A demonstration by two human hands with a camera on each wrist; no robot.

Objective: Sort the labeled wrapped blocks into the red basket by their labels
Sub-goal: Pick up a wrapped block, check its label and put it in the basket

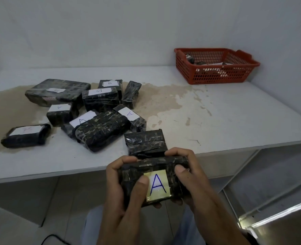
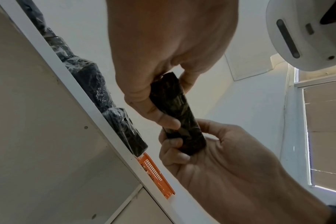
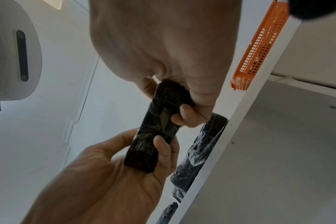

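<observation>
Both hands hold one black wrapped block (image 1: 156,166) in front of the table's near edge, its yellowish label reading A facing up. My left hand (image 1: 118,188) grips its left end with the thumb by the label. My right hand (image 1: 194,181) grips the right end. In the wrist views the block (image 2: 178,112) (image 3: 155,133) shows edge-on between the two hands. The red basket (image 1: 216,75) stands at the table's far right corner with some wrapped blocks inside, mostly hidden. Several more wrapped blocks (image 1: 100,131), labelled A or B, lie at the table's left.
One wrapped block with no label showing (image 1: 145,142) lies just beyond my hands. The white table (image 1: 216,121) has a beige stain across its middle. Walls close off the back and right. A metal frame (image 1: 276,214) stands low on the right.
</observation>
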